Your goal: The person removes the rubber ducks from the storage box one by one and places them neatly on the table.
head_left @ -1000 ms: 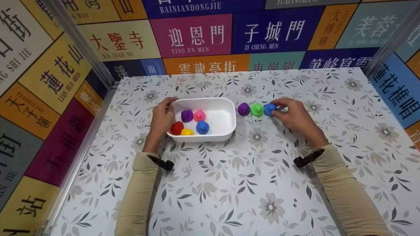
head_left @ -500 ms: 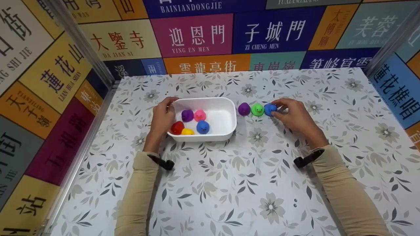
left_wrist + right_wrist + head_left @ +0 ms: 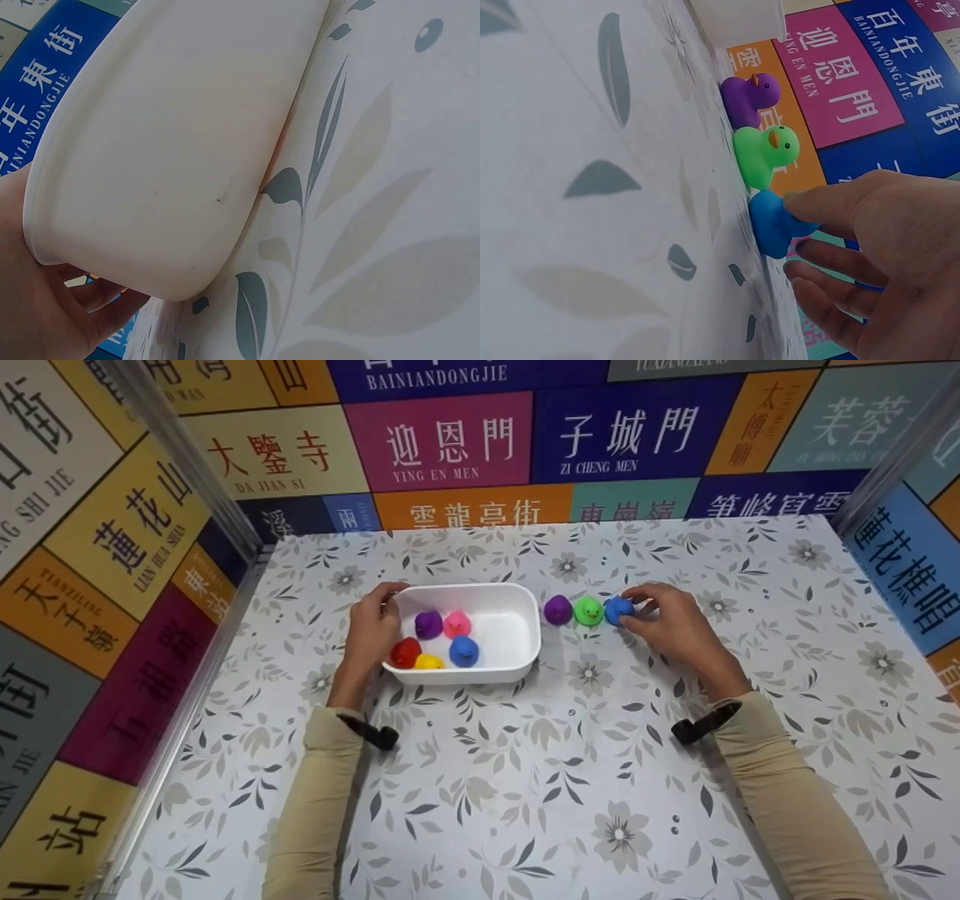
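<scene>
A white plastic tub (image 3: 502,675) stands on the table, and my left hand (image 3: 373,622) grips its left end by the rim. The left wrist view shows the tub's outer wall (image 3: 172,150) with my left fingers (image 3: 124,300) curled at its end. Several rubber ducks lie inside: purple (image 3: 429,624), pink (image 3: 457,624), red (image 3: 406,652), yellow (image 3: 429,662) and blue (image 3: 463,651). Right of the tub, a purple duck (image 3: 557,610), a green duck (image 3: 589,611) and a blue duck (image 3: 617,610) sit in a row. My right hand (image 3: 675,622) pinches that last blue duck between thumb and fingers.
The table (image 3: 480,780) has a white cloth with a grey leaf and flower print. Panels with large Chinese lettering (image 3: 442,442) rise along the back and both sides. A dark strap with a camera (image 3: 367,731) sits on each wrist.
</scene>
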`<action>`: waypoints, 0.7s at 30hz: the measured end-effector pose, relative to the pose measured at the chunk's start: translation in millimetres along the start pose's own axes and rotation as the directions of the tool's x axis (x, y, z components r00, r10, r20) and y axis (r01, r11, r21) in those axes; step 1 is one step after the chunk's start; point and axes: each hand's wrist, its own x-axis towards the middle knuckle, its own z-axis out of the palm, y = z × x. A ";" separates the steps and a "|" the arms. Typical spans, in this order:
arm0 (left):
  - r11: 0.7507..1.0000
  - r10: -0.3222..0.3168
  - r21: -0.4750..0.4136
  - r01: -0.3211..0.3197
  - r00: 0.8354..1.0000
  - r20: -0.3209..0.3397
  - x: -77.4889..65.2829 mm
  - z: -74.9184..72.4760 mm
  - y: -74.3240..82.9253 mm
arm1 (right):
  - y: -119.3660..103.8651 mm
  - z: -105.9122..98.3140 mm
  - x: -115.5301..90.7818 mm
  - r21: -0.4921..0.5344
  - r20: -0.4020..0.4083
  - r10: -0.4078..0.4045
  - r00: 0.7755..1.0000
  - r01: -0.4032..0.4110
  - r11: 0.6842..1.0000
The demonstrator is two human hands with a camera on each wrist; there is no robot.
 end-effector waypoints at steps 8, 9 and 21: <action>1.000 0.008 0.004 -0.008 1.000 0.000 -0.3 0.4 0.2 | -1.9 -1.3 -1.3 0.010 -0.031 -0.010 0.999 0.010 1.000; 1.000 0.007 0.004 -0.007 1.000 0.001 -0.3 0.3 0.1 | -2.7 -1.2 -1.3 0.018 -0.042 -0.010 0.999 0.011 1.000; 1.000 -0.008 0.011 0.008 1.000 0.008 -0.2 -0.2 0.7 | -20.9 1.6 -0.3 0.066 -0.180 -0.054 0.982 0.067 0.996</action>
